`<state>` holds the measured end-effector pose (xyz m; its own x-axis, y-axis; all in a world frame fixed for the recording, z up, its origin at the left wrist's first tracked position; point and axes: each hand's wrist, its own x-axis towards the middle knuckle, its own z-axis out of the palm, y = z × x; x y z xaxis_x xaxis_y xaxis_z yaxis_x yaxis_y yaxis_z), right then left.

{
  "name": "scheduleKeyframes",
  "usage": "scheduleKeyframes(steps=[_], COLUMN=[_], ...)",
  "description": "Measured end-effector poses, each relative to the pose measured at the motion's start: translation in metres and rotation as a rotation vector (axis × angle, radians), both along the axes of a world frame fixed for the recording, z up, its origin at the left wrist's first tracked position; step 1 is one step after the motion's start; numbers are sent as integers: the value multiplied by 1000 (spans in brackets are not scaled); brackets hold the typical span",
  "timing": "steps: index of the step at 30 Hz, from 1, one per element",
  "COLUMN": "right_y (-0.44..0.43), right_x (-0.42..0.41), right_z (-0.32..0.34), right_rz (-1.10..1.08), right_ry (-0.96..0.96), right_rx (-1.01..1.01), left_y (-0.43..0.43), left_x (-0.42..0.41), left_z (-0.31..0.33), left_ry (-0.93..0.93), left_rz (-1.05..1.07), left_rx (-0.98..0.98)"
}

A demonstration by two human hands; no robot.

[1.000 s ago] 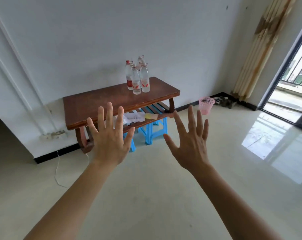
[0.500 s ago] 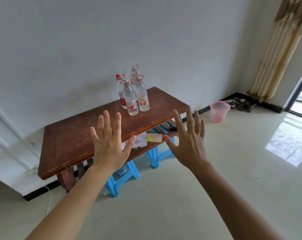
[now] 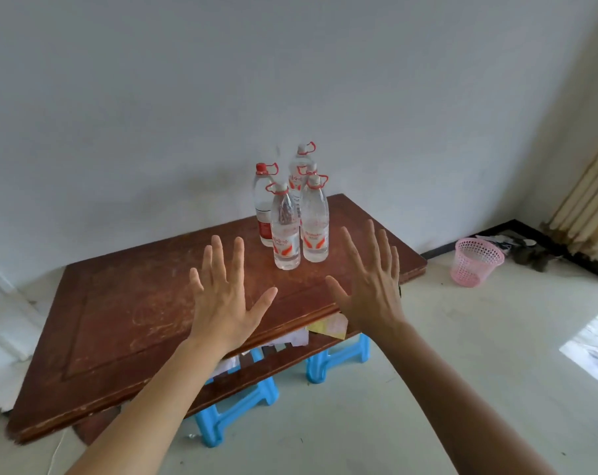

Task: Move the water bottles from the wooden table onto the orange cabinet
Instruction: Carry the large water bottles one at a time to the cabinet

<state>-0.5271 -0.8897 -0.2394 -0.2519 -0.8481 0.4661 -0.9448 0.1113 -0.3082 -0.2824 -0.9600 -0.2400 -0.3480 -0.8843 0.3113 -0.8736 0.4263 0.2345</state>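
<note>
- At the far right of the scuffed, reddish-brown wooden table [image 3: 136, 303], clear plastic water bottles [image 3: 285, 231] with red caps stand upright, clustered.
- Splayed and empty, left hand [image 3: 222, 299] and right hand [image 3: 371, 289] hover; bottles stand beyond, between them, untouched.

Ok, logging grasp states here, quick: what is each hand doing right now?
Left hand: open, fingers spread, holding nothing.
Right hand: open, fingers spread, holding nothing.
</note>
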Motion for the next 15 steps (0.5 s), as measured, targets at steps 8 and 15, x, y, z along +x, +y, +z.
scheduleKeyframes(steps=[8, 15], right_y=[-134, -211], right_x=[-37, -68], right_z=[0, -22], right_rz=[-48, -13], right_ry=[-85, -173], right_rx=[82, 130], left_y=[-171, -246], left_x=[-42, -88], left_z=[-19, -65], left_ry=[24, -2], left_rz=[-75, -58], left_rx=[172, 406])
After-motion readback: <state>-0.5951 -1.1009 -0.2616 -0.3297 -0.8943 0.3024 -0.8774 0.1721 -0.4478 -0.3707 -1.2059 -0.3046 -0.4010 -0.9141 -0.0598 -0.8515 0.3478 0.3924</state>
